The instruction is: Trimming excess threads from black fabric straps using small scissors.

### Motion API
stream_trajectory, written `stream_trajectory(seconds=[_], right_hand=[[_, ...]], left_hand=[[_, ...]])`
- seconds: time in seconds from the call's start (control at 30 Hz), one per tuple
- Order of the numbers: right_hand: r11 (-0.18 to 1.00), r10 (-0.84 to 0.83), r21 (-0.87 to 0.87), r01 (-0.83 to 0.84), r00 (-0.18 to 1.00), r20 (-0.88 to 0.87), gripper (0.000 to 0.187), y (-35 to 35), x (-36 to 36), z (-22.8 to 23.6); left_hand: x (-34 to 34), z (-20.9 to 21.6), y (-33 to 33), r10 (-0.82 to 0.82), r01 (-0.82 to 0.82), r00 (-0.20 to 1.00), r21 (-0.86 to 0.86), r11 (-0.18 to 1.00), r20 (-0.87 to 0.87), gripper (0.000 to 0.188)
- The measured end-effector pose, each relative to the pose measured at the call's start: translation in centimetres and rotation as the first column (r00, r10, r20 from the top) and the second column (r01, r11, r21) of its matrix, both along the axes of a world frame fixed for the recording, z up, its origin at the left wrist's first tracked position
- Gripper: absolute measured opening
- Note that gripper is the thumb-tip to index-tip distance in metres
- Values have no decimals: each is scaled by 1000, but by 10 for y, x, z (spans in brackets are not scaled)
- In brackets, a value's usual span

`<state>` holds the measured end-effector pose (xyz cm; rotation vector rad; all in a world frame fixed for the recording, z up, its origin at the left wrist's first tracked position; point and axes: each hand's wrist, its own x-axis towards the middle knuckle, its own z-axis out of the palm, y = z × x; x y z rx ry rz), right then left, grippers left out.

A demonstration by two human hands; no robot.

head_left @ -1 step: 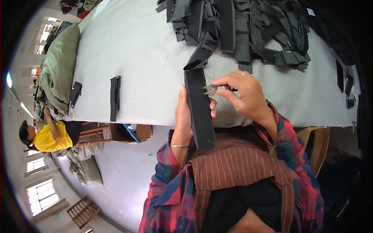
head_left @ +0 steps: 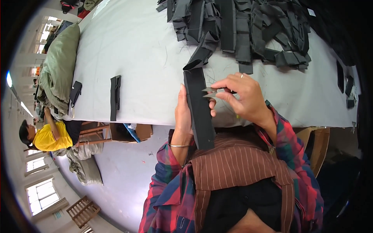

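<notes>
Over the near edge of the table [head_left: 147,101], our left hand [head_left: 182,114] pinches the black strip [head_left: 199,110] between thumb and fingers; our right hand [head_left: 246,95] pinches small snips [head_left: 211,94] at its right side — a slip that close could nick the strip or our curled fingertips [head_left: 212,105]

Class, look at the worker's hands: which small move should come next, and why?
Probably the right hand should squeeze the snips shut: they stand open, pointing at the right-hand edge of the black strip, which the left hand grips.
</notes>
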<state>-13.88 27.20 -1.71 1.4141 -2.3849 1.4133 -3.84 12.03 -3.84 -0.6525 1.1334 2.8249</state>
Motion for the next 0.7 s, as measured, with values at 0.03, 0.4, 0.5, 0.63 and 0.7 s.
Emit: stream_trajectory(seconds=[0.03, 0.4, 0.5, 0.63, 0.7], right_hand=[[999, -15, -32, 15, 1000, -9, 15, -2, 3, -7], [981, -159, -132, 144, 980, -116, 12, -12, 16, -23], [959, -159, -209, 192, 974, 163, 11, -10, 11, -20], [957, -65, -225, 185, 888, 455, 33, -11, 1, 9], [981, -78, -137, 140, 919, 385, 54, -17, -2, 12]], left_hand=[[-1, 1, -1, 36, -35, 998, -18, 999, 53, 71], [7, 0, -1, -6, 6, 1000, -16, 1000, -8, 67], [5, 6, 2, 48, -47, 999, 44, 998, -20, 67], [11, 1, -9, -60, 59, 998, -48, 997, -5, 69], [11, 3, -5, -161, 173, 982, -130, 976, 96, 62]])
